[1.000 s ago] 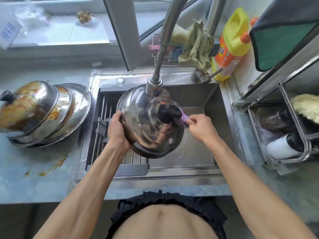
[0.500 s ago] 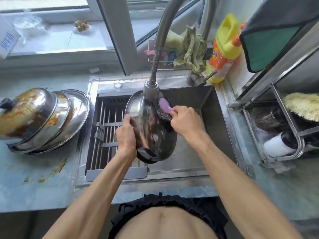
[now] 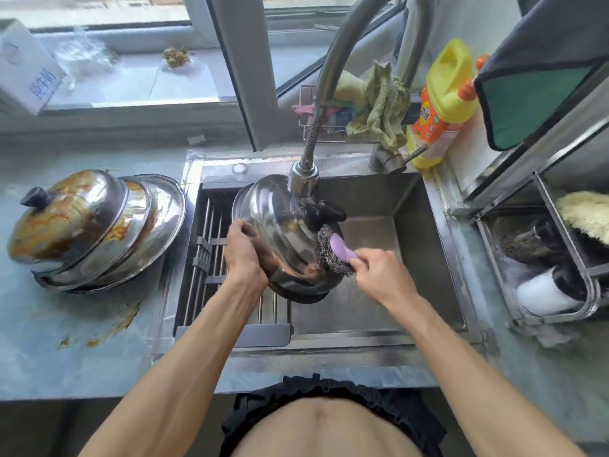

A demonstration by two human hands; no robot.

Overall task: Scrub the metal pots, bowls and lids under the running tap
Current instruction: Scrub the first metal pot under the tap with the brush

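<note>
A shiny metal lid (image 3: 280, 232) with a black knob (image 3: 324, 211) is held tilted over the sink, right under the tap head (image 3: 304, 178). My left hand (image 3: 244, 250) grips the lid's left rim. My right hand (image 3: 380, 275) holds a steel-wool scrubber (image 3: 331, 250) by its purple handle, pressed against the lid's domed top just below the knob. On the counter to the left lies a stack of several greasy metal lids (image 3: 95, 229), the top one smeared orange-brown.
A steel sink (image 3: 412, 258) has a drain rack (image 3: 211, 265) over its left side. Yellow detergent bottle (image 3: 441, 107) and a green cloth (image 3: 382, 107) stand behind the tap. A wire holder (image 3: 560, 258) with brushes is at right. Sauce stains mark the counter (image 3: 99, 328).
The lid turned from edge-on to show its domed top and knob again. My right hand moved the scrubber down from the upper rim to below the knob.
</note>
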